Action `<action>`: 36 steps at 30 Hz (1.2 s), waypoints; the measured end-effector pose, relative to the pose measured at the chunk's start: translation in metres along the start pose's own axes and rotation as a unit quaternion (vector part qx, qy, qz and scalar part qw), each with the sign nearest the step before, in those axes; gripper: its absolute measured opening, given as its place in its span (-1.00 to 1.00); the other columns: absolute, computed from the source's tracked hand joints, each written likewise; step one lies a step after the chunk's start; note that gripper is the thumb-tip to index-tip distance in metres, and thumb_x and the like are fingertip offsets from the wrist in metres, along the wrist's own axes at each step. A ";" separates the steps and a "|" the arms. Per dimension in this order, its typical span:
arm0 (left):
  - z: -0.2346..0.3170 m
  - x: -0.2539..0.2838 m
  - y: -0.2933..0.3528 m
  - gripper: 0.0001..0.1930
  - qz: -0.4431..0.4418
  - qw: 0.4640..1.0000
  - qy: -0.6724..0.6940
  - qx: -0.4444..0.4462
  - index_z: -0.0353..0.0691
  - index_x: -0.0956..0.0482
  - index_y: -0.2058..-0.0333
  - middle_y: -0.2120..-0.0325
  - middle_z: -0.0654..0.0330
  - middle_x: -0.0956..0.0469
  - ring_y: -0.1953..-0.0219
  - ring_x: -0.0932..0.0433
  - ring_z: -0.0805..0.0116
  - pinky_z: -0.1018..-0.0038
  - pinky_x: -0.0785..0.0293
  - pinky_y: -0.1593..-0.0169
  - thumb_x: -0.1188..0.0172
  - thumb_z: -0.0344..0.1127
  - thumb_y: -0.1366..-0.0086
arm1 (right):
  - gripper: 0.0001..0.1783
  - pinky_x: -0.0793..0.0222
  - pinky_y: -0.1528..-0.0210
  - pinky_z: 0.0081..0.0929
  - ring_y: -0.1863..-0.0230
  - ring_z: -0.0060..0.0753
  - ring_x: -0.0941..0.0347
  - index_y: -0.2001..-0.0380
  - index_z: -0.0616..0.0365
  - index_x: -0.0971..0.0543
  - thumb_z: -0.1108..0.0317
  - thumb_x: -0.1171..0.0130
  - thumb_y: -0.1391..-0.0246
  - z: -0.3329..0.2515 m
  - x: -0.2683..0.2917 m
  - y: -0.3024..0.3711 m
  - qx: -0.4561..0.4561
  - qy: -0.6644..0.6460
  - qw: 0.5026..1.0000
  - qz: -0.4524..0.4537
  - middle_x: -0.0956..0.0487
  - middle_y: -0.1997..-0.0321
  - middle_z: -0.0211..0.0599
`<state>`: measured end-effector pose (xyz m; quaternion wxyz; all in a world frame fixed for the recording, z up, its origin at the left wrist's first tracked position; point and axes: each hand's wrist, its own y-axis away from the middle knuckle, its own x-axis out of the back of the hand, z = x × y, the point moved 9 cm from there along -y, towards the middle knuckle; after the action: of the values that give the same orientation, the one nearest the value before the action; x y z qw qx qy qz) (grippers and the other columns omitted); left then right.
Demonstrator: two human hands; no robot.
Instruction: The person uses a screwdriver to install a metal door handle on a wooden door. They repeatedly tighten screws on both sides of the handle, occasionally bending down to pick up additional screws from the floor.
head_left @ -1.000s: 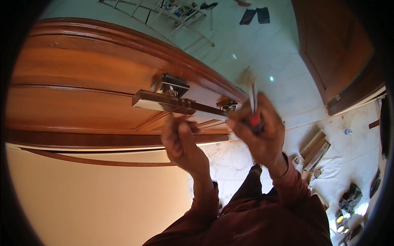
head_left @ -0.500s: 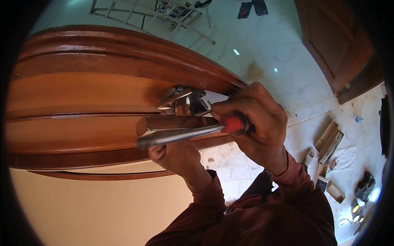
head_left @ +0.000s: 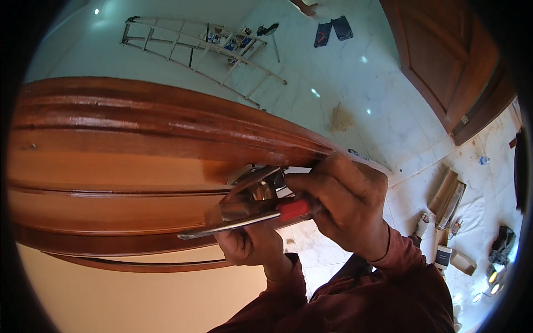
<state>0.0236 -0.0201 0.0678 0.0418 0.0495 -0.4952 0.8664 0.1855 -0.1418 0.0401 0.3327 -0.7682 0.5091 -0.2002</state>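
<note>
My right hand [head_left: 350,208] is closed around the red grip of a screwdriver-like tool [head_left: 293,209], whose long metal shaft points left. Its index finger reaches toward shiny metal fittings [head_left: 264,190] on the brown wooden door [head_left: 105,166]. A polished lever door handle [head_left: 239,209] juts from these fittings, just behind the shaft. Below it my left hand [head_left: 255,244] is closed, fingers curled against the handle's underside. The handle and shaft hide part of that grip. How the tool's tip is shaped is hard to make out.
A ladder [head_left: 194,67] and several cans lie beyond the door. Another person's hand [head_left: 305,8] shows at the top edge, near two dark flat pieces [head_left: 342,28]. Another wooden door [head_left: 433,61] stands right, with long cardboard boxes [head_left: 444,191] and a black bag [head_left: 501,244] on the floor.
The whole view has shifted, so the door and handle sit lower. The tool's shaft has turned slightly, and both hands stay at the handle. Another person's hand has come into view at the top.
</note>
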 end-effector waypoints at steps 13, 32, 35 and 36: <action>-0.017 0.000 -0.001 -0.86 -0.056 0.998 0.017 0.033 -0.51 -0.46 0.24 0.12 -0.13 -0.51 0.14 -0.60 0.23 0.42 -0.60 0.08 -0.12 -0.51 -0.31 | -0.70 -0.30 0.60 -0.40 0.58 -0.43 -0.43 0.40 0.14 -0.56 0.29 -0.28 0.32 -0.005 -0.003 -0.012 0.018 0.074 0.997 -0.026 -0.34 0.46 -0.38; -0.013 0.002 -0.001 -0.85 -0.040 0.997 -0.058 0.011 -0.30 -0.31 0.40 0.48 0.29 -0.39 0.44 -0.36 0.63 0.71 -0.47 0.41 -0.11 -0.61 -0.14 | -0.61 -0.32 0.56 -0.37 0.55 -0.25 -0.46 0.34 0.17 -0.51 0.72 -0.21 0.35 0.010 -0.003 0.004 -0.058 0.029 0.998 0.016 -0.39 0.44 -0.23; -0.015 -0.006 -0.002 -0.71 0.004 0.999 0.010 0.043 -0.34 -0.40 0.32 0.42 0.27 -0.49 0.43 -0.35 0.67 0.78 -0.28 0.32 -0.33 -0.31 -0.22 | -0.60 -0.34 0.53 -0.40 0.51 -0.23 -0.47 0.32 0.18 -0.49 0.73 -0.22 0.33 0.010 -0.002 0.006 -0.070 0.007 0.997 0.011 -0.40 0.40 -0.22; -0.013 -0.009 -0.003 -0.72 0.001 0.999 0.023 0.039 -0.32 -0.39 0.33 0.42 0.29 -0.47 0.42 -0.34 0.67 0.78 -0.28 0.31 -0.33 -0.32 -0.22 | -0.61 -0.36 0.49 -0.41 0.48 -0.22 -0.49 0.30 0.18 -0.49 0.73 -0.23 0.30 0.011 -0.002 0.008 -0.089 -0.008 0.996 0.000 -0.42 0.37 -0.22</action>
<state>0.0320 -0.0081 0.0624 0.0506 0.0306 -0.4600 0.8860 0.1867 -0.1389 0.0264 0.2676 -0.7961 0.5223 -0.1479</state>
